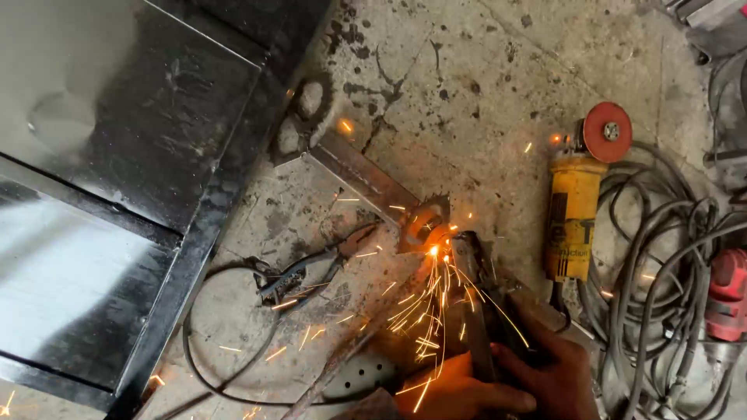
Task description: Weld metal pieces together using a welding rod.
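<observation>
- Step in hand, as I judge it: grinding or cutting at the end of the flat bar [366, 180], where it meets a small jagged plate [424, 222]. Sparks [432, 299] spray down toward me from the contact point.
- My right hand [556, 369] is clenched round the body of the grinder [482, 311] I'm working with; its disc end sits at the bright spot just below the plate.
- My left hand [459, 393] is wrapped low on the same tool, steadying it; part of it runs out of frame.
- The bar lies flat on the concrete floor [482, 78], running from a ring-shaped fitting [303, 117] at upper left down to the plate.
- Next move, by my reckoning: hold the disc steady on the joint with even pressure, and keep both wrists out of the spray.
- Around: a spare yellow grinder [576, 210] with a red disc lies just right of the work, untouched. A tangle of cables [661, 264] beyond it; a red tool [727, 295] at the edge.
- Pliers [303, 272] and a looped wire [210, 342] lie left of the sparks.
- Large dark steel frame [117, 194] fills the left.
- In the way: cables near my right elbow; sparks land near the pliers.
</observation>
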